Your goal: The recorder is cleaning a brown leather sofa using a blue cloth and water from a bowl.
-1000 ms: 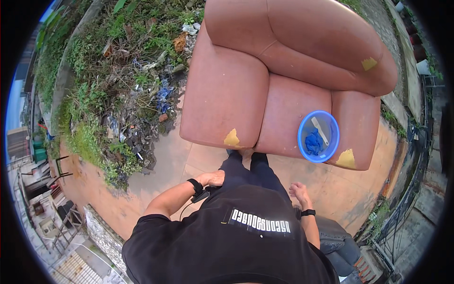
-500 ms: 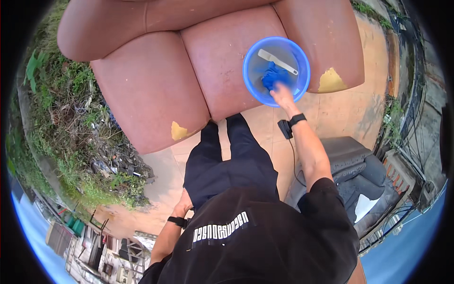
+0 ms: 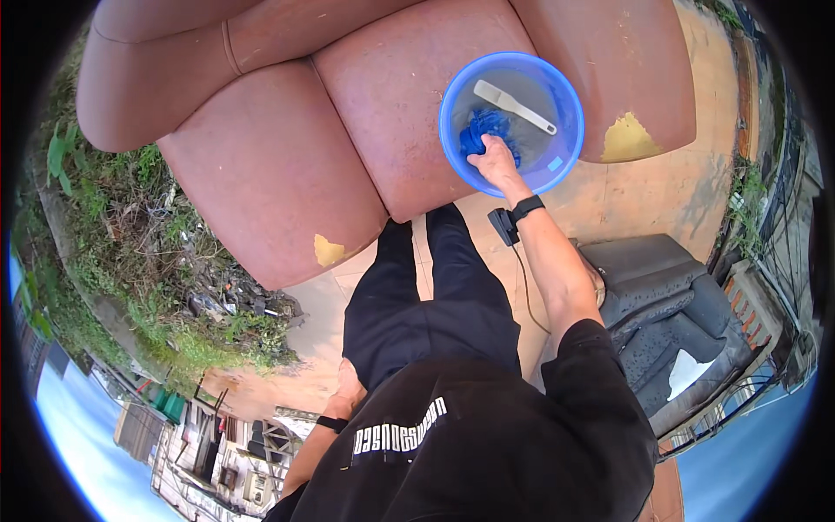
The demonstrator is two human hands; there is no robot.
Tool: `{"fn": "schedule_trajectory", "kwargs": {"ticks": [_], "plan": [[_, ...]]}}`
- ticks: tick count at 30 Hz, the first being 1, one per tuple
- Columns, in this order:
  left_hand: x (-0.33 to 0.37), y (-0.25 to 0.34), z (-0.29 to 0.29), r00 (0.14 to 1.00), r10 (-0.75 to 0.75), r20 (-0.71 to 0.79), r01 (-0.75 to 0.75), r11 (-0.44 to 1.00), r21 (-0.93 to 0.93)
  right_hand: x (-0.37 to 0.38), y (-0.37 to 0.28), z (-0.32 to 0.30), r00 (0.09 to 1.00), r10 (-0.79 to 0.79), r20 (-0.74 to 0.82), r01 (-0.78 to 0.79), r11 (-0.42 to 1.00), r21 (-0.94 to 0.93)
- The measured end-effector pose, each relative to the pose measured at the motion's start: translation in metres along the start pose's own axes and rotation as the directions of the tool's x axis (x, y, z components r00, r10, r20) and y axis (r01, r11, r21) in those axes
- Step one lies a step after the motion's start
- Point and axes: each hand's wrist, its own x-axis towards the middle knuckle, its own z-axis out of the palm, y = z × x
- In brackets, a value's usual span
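A round blue basin (image 3: 576, 150) rests on the front of the sofa's seat, with greyish water in it. My right hand (image 3: 496, 160) reaches into the basin, its fingers closed round a bunched blue cloth (image 3: 477, 139). Beside the cloth lies a white brush-like tool (image 3: 515, 106) with a long handle and a hole at its end; whether it has bristles I cannot see. Down by my hip is my left hand (image 3: 350, 383), close against my dark trousers, its fingers hidden.
The reddish-brown sofa (image 3: 261, 165) has torn patches showing yellow. To the right stands a worn dark armchair (image 3: 644, 287). Weeds and debris (image 3: 217, 287) border the tiled floor (image 3: 313, 317) on the left. A small black device (image 3: 503, 226) with a cable hangs by my right wrist.
My right hand has shifted left within the basin together with the blue cloth. The view has moved slightly, and the basin appears larger. My left hand stays by my hip.
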Motion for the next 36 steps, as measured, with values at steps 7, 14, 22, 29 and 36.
{"fn": "schedule_trajectory", "kwargs": {"ticks": [7, 14, 22, 29, 36], "plan": [[-0.019, 0.029, -0.099, 0.912, 0.406, -0.057, -0.392, 0.824, -0.409, 0.003, 0.058, -0.076, 0.953, 0.299, -0.050, -0.299, 0.954, -0.004], [0.067, 0.070, -0.119, 0.991, 0.069, -0.113, -0.132, 0.420, -0.898, -0.028, 0.078, -0.068, 0.779, 0.086, -0.621, -0.230, 0.961, -0.156], [0.240, 0.320, -0.184, 0.859, 0.496, -0.129, -0.407, 0.507, -0.760, -0.016, 0.167, -0.087, 0.746, 0.645, -0.165, -0.241, 0.492, 0.836], [0.284, 0.434, -0.192, 0.844, 0.510, -0.165, -0.442, 0.488, -0.753, -0.029, 0.144, -0.079, 0.794, 0.607, 0.026, -0.313, 0.373, 0.873], [0.317, 0.387, -0.189, 0.854, 0.480, -0.202, -0.436, 0.448, -0.781, -0.055, 0.129, -0.020, 0.780, 0.626, 0.002, -0.274, 0.338, 0.900]]}}
